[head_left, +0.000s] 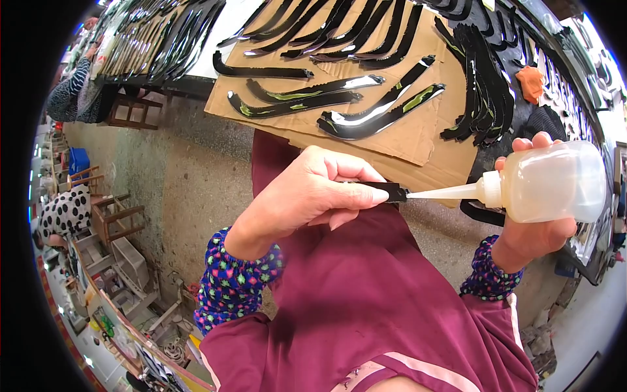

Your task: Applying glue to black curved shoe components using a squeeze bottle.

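Note:
My left hand [320, 188] pinches a black strip [392, 193] between thumb and fingers, with one end sticking out to the right. In my right hand [539, 232] lies a translucent squeeze bottle [555, 183], tipped on its side. Its long pointed nozzle [444, 192] meets the strip's end, or comes very near it; which of the two I cannot tell. Most of the strip is hidden behind my left fingers. Just beyond my hands, curved black strips [385, 117] with glossy, partly green-reflecting faces lie on a cardboard sheet [450, 160].
A pile of black strips [480, 85] covers the cardboard's right side, near an orange lump [530, 83]. More strips [157, 42] line a table at the far left, where another person [72, 91] sits. Wooden stools [117, 212] and a blue bin [78, 162] stand on the left.

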Demonstrator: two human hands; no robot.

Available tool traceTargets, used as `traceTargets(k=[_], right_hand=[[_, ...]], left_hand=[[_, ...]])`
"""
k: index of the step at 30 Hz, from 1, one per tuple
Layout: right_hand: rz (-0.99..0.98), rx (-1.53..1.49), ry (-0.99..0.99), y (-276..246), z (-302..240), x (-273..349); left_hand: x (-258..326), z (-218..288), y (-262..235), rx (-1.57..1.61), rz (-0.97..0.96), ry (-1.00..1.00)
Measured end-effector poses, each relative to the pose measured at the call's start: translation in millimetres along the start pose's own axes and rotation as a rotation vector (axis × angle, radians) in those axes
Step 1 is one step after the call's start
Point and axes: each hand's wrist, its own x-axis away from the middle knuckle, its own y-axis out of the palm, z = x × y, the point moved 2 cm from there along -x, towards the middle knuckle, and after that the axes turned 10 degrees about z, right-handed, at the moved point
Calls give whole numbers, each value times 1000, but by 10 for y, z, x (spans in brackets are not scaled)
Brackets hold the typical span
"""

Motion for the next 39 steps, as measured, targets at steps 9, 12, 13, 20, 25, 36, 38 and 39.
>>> traceTargets(k=[9,12,13,20,25,36,38,39], right_hand=[[-73,-67,14,-53,28,0],[-36,-60,-15,-41,-28,19],[-1,-77,-20,-6,-29,28],[1,-80,-25,20,-18,2],[-11,-61,-22,34,-24,-2],[-10,-31,-40,-5,-23,-3],[-13,-24,-37,-14,-23,-1],[-12,-24,-36,-15,-23,-1]], left_hand=[[8,-29,-3,24,-8,5],[-17,-15,21,18,-23,2],[-17,-22,25,16,-21,5],[13,10,62,18,-21,-14],[26,37,86,9,-23,-17],[40,41,109,18,-30,-14],[40,43,112,22,-31,-13],[40,45,114,25,-29,-16]])
